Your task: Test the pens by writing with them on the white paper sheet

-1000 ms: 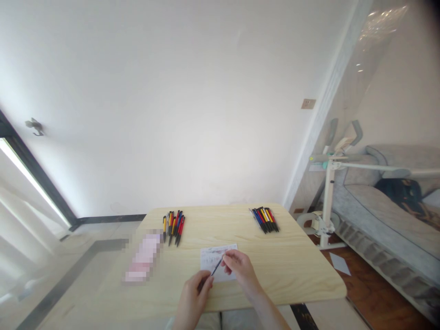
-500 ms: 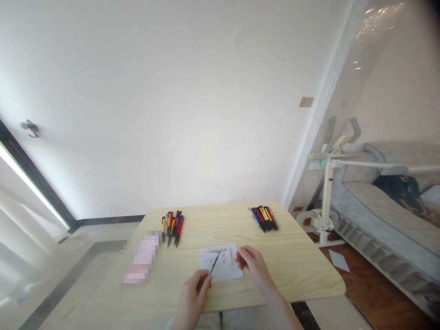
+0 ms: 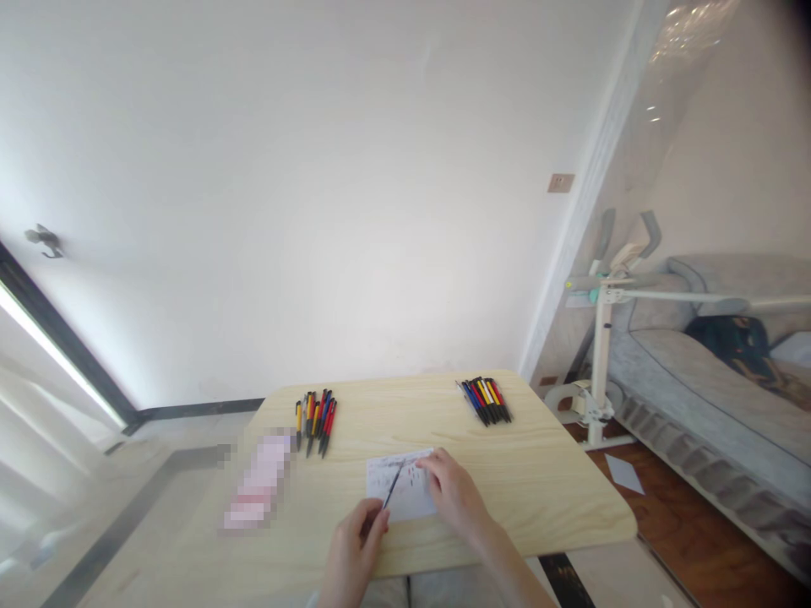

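My left hand (image 3: 360,534) is closed in a pinch around the lower end of a thin dark pen refill (image 3: 394,485), which slants up and to the right over a sheet of white paper (image 3: 411,502). Dark and reddish marks cover the upper part of the sheet. Over the paper's right side is my right hand (image 3: 451,488), its fingertips drawn together close to the refill's upper end. Whatever those fingertips may hold is too small to make out.
Pens in several colours (image 3: 315,422) lie at the table's left, with a second row of pens (image 3: 485,401) at the back right. A blurred pink item (image 3: 259,481) is by the left edge. Exercise equipment (image 3: 601,363) and a sofa (image 3: 690,380) stand to the right.
My right hand has moved left, over the paper and closer to the refill's upper end. The left hand keeps its hold, nearly in place.
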Available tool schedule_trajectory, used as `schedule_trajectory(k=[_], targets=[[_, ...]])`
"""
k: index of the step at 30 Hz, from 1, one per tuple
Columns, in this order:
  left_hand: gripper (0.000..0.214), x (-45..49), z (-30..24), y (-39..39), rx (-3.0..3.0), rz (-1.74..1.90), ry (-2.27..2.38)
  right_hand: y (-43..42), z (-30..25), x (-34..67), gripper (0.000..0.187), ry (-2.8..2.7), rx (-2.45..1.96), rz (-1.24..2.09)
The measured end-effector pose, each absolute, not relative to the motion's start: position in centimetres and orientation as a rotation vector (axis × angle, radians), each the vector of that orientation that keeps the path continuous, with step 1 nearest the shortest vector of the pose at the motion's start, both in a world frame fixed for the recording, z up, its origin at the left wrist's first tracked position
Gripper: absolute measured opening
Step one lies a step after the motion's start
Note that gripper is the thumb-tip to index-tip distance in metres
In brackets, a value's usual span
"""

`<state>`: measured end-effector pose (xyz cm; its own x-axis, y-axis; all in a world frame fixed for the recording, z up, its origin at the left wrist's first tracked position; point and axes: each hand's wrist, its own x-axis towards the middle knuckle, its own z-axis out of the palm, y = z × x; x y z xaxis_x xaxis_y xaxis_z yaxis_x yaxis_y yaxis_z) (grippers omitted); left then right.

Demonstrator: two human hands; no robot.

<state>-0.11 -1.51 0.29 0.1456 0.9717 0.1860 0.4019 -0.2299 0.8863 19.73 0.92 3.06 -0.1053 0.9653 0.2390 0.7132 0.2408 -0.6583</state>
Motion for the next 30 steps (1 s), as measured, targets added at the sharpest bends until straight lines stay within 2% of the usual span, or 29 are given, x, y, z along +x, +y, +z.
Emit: schedule_trajectory(k=[9, 30], targets=[[0.029, 0.2, 1.1, -1.7, 1.707, 1.079, 1.363, 1.3, 5.1, 19.9, 0.031, -2.300, -1.602, 0.362], [0.030, -0.1, 1.0, -1.8, 1.654, 1.173, 1.317, 1.2, 4.9, 19.4, 0.024, -2.459, -1.576, 0.247]])
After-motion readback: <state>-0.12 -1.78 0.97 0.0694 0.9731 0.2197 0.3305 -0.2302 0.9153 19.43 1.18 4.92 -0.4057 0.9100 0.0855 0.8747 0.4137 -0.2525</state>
